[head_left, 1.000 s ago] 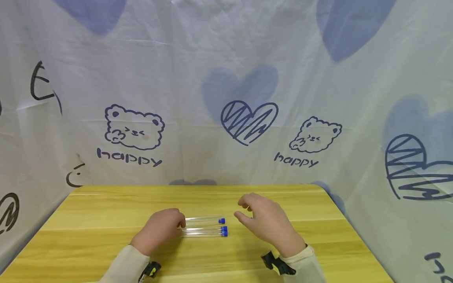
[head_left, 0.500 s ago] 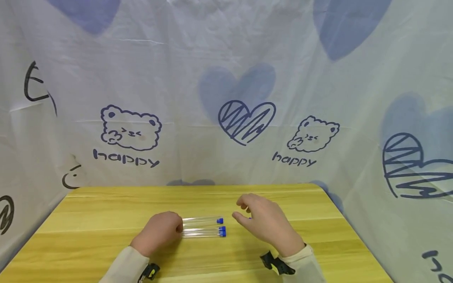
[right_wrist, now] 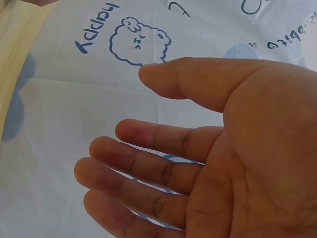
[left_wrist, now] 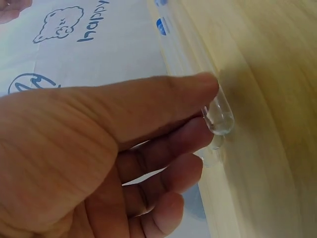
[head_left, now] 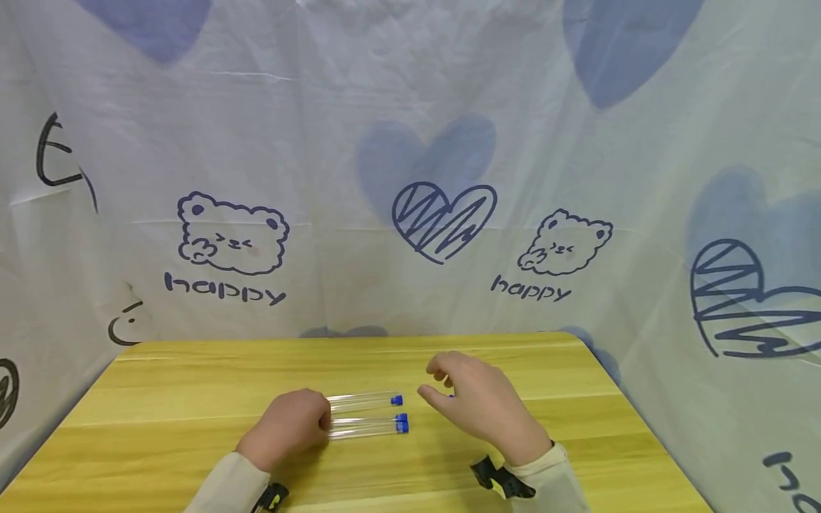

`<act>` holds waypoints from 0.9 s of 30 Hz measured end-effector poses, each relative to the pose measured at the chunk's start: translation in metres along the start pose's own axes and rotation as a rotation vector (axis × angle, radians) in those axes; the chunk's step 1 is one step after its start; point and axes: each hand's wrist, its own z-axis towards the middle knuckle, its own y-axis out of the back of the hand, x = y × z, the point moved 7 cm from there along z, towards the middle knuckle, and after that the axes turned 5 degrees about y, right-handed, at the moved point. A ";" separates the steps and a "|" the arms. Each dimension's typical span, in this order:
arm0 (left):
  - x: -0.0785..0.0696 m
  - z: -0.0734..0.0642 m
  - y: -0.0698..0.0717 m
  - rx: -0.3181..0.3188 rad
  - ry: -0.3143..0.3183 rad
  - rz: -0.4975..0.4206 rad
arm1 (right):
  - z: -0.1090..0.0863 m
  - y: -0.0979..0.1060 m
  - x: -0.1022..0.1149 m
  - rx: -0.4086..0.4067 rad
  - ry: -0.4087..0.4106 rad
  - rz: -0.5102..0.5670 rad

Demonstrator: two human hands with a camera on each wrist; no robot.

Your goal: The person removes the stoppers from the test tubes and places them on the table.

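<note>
Several clear test tubes with blue caps lie side by side on the table, caps toward the right. The far one's cap (head_left: 397,400) stands a little apart from the two nearer caps (head_left: 402,427). My left hand (head_left: 288,424) is at their left ends and covers them in the head view. In the left wrist view its thumb and forefinger pinch a test tube (left_wrist: 222,116) close to the rounded end; another rounded end shows just behind. My right hand (head_left: 477,399) hovers right of the caps, fingers loosely bent and holding nothing. A small blue bit peeks out beside it, mostly hidden.
The yellow wood-grain table (head_left: 192,377) reaches back to a pale hanging cloth (head_left: 333,142) printed with hearts and bears. More cloth hangs at both sides. A black strap mount (head_left: 500,479) sits on the right wrist.
My left hand has shifted slightly nearer to me, and the nearer test tubes have moved with it, widening the gap to the far one. My right hand has stayed about where it was.
</note>
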 end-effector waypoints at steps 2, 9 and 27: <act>0.000 0.000 -0.002 0.019 -0.001 -0.008 | 0.000 0.000 0.000 0.006 -0.002 0.004; -0.002 -0.002 0.004 0.136 -0.004 -0.079 | 0.000 0.001 -0.001 0.018 -0.007 0.039; -0.034 -0.019 0.115 -0.043 0.056 -0.063 | 0.002 0.010 0.016 -0.129 0.085 0.095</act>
